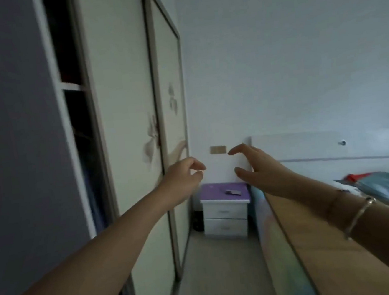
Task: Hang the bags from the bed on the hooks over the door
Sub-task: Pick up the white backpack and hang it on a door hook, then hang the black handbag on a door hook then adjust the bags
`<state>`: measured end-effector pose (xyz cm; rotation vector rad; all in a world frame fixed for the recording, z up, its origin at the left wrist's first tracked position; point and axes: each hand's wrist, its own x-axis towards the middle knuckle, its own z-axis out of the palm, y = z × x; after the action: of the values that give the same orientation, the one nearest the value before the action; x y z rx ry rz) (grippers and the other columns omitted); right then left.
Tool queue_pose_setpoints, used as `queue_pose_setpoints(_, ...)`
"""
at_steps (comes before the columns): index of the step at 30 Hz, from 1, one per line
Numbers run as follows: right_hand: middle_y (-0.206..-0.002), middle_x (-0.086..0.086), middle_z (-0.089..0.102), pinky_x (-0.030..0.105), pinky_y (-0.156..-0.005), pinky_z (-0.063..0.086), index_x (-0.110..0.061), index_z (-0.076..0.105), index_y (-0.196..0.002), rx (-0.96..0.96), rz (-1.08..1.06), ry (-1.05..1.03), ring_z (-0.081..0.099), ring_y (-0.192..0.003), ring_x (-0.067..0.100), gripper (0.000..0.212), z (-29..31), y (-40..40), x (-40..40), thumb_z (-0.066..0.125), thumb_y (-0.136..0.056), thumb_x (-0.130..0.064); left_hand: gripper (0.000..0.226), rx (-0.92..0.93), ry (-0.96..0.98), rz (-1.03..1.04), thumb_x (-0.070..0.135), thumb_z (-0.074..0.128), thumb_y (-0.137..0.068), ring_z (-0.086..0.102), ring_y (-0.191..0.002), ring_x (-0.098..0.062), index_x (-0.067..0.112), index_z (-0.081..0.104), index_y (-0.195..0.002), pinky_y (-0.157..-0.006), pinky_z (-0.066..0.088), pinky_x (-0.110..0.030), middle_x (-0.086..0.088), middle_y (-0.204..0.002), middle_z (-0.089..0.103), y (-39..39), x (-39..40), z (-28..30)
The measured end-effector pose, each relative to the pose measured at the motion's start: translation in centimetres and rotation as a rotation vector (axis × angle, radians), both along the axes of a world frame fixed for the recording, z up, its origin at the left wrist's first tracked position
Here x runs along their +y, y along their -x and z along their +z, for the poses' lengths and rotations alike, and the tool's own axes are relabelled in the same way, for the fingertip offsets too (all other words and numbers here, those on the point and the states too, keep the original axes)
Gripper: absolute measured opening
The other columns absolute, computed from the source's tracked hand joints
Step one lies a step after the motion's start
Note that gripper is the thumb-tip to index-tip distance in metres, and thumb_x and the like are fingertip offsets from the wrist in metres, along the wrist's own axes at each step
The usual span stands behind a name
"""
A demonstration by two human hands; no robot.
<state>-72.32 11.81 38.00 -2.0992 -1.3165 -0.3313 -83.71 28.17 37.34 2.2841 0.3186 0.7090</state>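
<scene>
Wardrobe (pixel 123 106), purple-topped nightstand (pixel 225 209)

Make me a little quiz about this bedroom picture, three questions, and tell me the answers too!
1. True or false: the left hand is holding a bag.
2. What colour is the top of the nightstand? A) purple B) green C) black
3. Which wrist wears the bracelet?

Key:
1. False. Both the left hand and the right hand are empty, fingers loosely open, stretched out in front.
2. A, purple, with a small dark object lying on it.
3. The right wrist.
</scene>
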Motion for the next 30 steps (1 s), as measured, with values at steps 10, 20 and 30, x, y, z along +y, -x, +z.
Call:
queue_pose_setpoints(10, -0.108, -0.004, 0.052, 0.013, -0.071, 0.029, -0.011, 0.050, -0.123, 0.115, -0.448, 0.034, 0.046, -0.098, 0.009, 0.039, -9.4, -16.1, -16.8, 0.057, -0.085, -0.011, 0.013, 0.199, 0.038, -0.391, 0.014, 0.051, -0.088, 0.059, -0.106, -0.020, 0.024, 0.060, -0.092, -0.081, 0.048, -0.031, -0.001, -0.102, 0.063, -23.3, -12.3, -7.8)
queue_pose_setpoints(20, -0.138, 0.004, 0.046, 0.035, -0.100, 0.039, -0.019, 0.042, -0.130, 0.470, -0.980, 0.004, 0.048, -0.122, 0.023, 0.041, -19.0, -27.1, -30.8, 0.051, -0.090, -0.023, 0.023, 0.403, -0.063, -0.848, 0.011, 0.053, -0.088, 0.059, -0.097, -0.019, 0.008, 0.065, -0.107, -0.072, 0.043, -0.016, -0.008, -0.107, 0.066, -44.4, -26.9, -15.9)
queue_pose_setpoints(30, -0.126, 0.010, 0.055, 0.024, -0.085, 0.037, -0.011, 0.050, -0.123, 0.690, -1.464, -0.100, 0.052, -0.112, 0.021, 0.037, -26.4, -23.0, -46.7, 0.053, -0.087, -0.018, 0.024, 0.603, -0.128, -1.275, 0.010, 0.051, -0.088, 0.060, -0.094, -0.017, 0.008, 0.066, -0.106, -0.062, 0.045, -0.011, -0.007, -0.106, 0.067, -48.8, -45.9, -23.2)
